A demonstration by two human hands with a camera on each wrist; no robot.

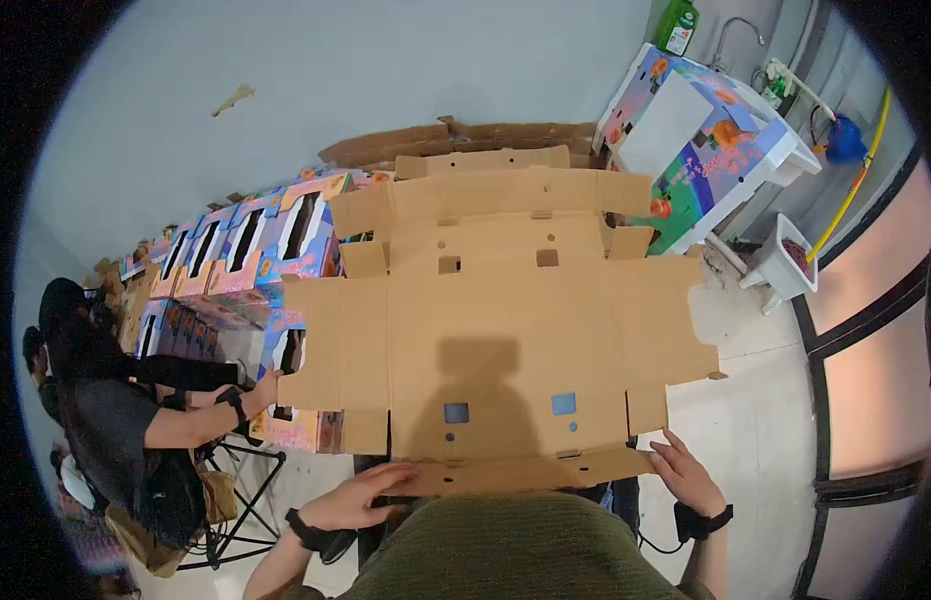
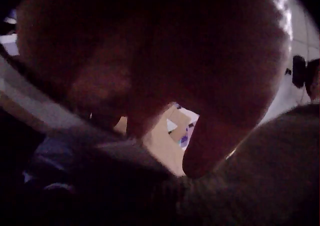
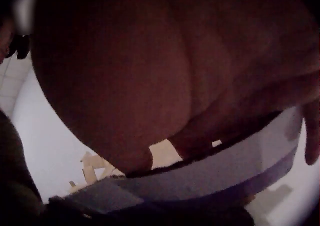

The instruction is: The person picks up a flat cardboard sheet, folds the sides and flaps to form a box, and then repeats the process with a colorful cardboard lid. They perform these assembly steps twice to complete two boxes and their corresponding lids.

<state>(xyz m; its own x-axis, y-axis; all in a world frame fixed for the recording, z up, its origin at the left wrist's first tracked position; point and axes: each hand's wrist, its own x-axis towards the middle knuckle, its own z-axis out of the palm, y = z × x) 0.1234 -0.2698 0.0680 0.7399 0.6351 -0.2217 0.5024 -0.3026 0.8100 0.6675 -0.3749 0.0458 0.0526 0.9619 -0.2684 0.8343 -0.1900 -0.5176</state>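
Observation:
A large unfolded cardboard sheet [image 1: 506, 330] with flaps and cut-out holes lies spread flat before the person, its plain brown side up. The left hand [image 1: 361, 497] is at the near left corner, fingers over the long front flap [image 1: 516, 473], thumb near its edge. At that flap's right end the right hand [image 1: 688, 478] touches the cardboard with its fingers spread and fairly straight. Both wrist views are dark: the left hand [image 2: 150, 61] straddles the board's edge with thumb apart from fingers, and the right hand [image 3: 150, 76] lies over a purple-edged side of the board.
Printed boxes [image 1: 251, 245] stand in rows at the left, where another person [image 1: 116, 400] touches the sheet's left edge. A black folding stand [image 1: 246, 500] is beside that person. At the back right are a sink covered with printed card [image 1: 726, 130] and a white bin [image 1: 786, 262].

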